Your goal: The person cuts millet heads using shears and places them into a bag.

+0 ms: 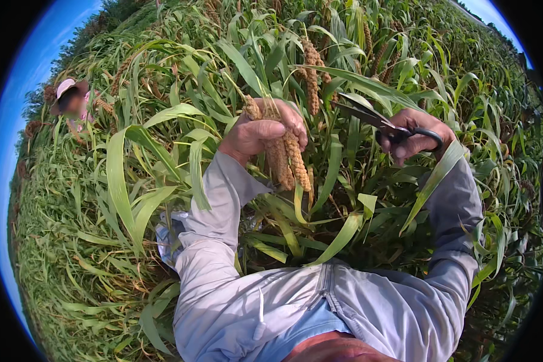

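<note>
My left hand (269, 126) is closed around several brown foxtail millet seed heads (283, 160), which hang below the fist; another short piece shows beside the thumb. In my right hand (414, 133) is a pair of scissors (366, 113) with dark handles, its blades pointing up and left and slightly apart. The blades are near, but apart from, more millet heads (311, 77) that hang on their stalks between the two hands. Part of the right fingers is hidden behind the handles.
Dense green millet leaves (154, 149) surround both arms, and one long leaf (434, 185) crosses the right forearm. A pale plastic bag (167, 235) lies by the left elbow. Another person in a brimmed hat (70, 92) stands among the plants at the far left.
</note>
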Available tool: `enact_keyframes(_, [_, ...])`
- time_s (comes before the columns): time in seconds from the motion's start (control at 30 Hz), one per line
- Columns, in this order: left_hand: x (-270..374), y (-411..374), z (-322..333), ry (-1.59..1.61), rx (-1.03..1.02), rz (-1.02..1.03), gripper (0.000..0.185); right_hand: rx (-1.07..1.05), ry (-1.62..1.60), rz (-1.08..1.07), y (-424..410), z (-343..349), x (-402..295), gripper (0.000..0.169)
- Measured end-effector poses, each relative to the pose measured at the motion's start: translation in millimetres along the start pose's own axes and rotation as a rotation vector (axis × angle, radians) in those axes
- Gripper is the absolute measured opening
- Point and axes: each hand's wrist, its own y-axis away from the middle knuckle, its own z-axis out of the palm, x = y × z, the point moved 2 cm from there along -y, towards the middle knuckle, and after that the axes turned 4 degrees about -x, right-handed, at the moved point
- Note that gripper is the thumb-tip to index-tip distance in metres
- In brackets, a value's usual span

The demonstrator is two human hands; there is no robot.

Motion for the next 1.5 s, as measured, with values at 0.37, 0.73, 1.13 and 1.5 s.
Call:
enact_keyframes(0.37, [-16.9,-134.3,-120.2,0.081,0.661,0.002,0.012,0.517,0.087,-0.149,11.3,-31.6,15.4,0.023])
enact_keyframes(0.73, [-53.2,-160.3,-146.2,0.303,0.445,0.156,0.024,0.62,0.078,-0.061,13.2,-17.2,17.7,0.027])
enact_keyframes(1.13, [-55.1,-41.2,-75.7,0.213,0.356,-0.076,0.019,0.376,0.51,0.181,-78.7,-74.4,5.4,0.034])
enact_keyframes(1.5, [-16.3,-28.5,-42.4,-0.253,0.408,-0.057,0.015,0.07,0.939,0.046,-104.2,-89.8,10.6,0.046])
